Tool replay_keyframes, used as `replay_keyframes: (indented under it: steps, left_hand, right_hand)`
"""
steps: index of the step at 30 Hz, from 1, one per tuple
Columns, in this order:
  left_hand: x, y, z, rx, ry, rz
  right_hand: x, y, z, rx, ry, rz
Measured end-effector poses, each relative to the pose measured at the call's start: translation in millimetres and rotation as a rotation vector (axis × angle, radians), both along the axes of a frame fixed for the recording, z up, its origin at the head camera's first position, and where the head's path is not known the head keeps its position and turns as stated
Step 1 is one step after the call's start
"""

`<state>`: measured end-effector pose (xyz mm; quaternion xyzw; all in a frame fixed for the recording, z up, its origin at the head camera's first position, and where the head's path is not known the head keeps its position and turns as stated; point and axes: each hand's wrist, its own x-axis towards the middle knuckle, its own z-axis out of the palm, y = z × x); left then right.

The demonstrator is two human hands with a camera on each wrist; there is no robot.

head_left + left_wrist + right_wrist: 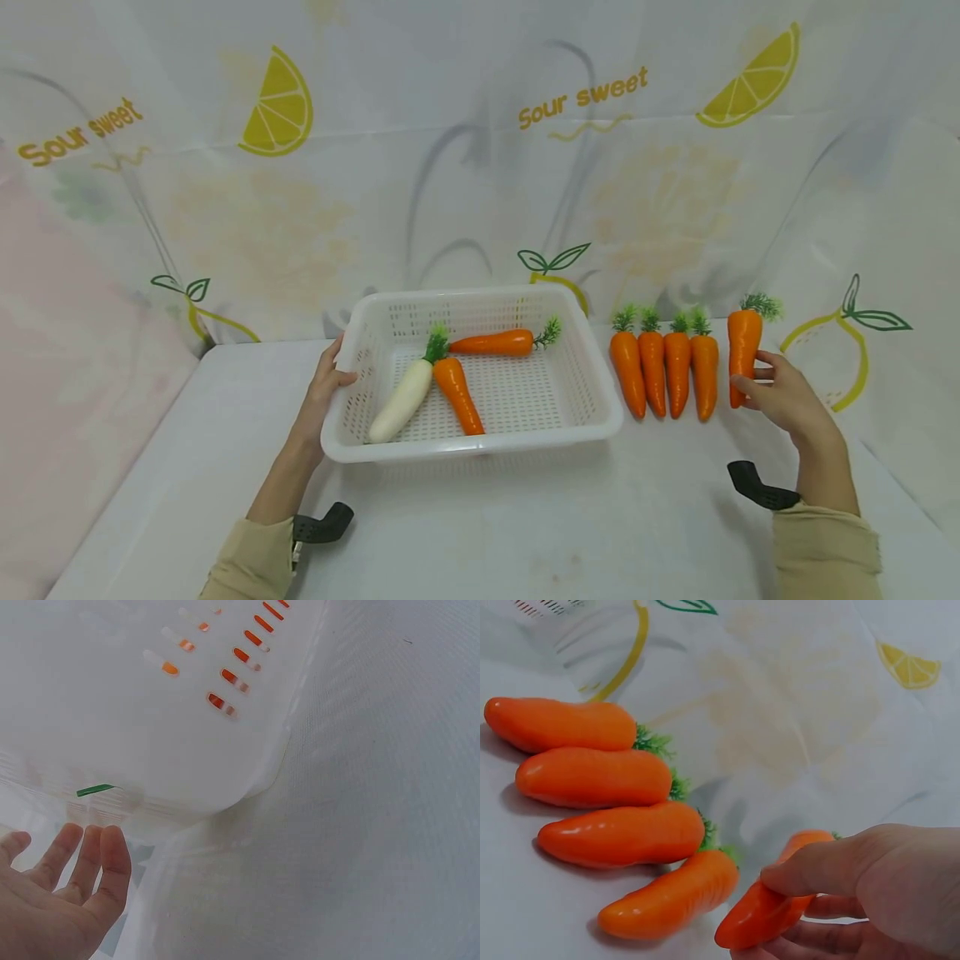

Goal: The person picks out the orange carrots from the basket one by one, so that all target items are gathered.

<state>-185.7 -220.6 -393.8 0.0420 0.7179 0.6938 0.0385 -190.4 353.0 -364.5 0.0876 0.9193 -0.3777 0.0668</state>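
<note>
Right hand (787, 400) pinches an orange carrot (744, 342) between thumb and fingers near its lower end, the tip pointing to six o'clock and the green top to one o'clock; whether it touches the white table (525, 517) I cannot tell. Left hand (324, 390) is at the white basket's (480, 447) nine o'clock end, its fingers loosely extended against the outer wall, not wrapped tightly round anything.

From the held carrot toward nine o'clock, a little apart, comes a row of four carrots (654, 367), side by side, leafy tops toward twelve and tips toward six. Farther along that way stands the basket, near the middle of the table. Inside it, a white radish (403, 402) lies toward seven o'clock, leaves aimed at one. Just beside it on the three o'clock side is one carrot (457, 396), tip toward five. Another carrot (495, 342) lies crosswise near the twelve o'clock wall, leaves toward three. Beyond, at twelve, hangs a pale cloth (375, 208) printed with lemons. Both forearms show beige sleeves (825, 542) at six o'clock
</note>
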Motion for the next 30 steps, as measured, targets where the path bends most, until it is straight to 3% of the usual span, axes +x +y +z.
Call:
replay_keyframes:
  steps: [4, 13, 30]
  left_hand:
    - [-0.1, 0.4, 0.0, -0.014, -0.005, 0.011]
    - [-0.7, 0.4, 0.2, -0.012, -0.006, 0.01]
    - [-0.1, 0.4, 0.1, -0.019, -0.021, 0.024]
  right_hand:
    - [-1.8, 3.8, -6.3, 0.009, -0.052, -0.005]
    - [-6.2, 5.0, -18.8, 0.042, -0.075, -0.03]
    - [-10.6, 0.8, -24.0, 0.11, -0.122, -0.075]
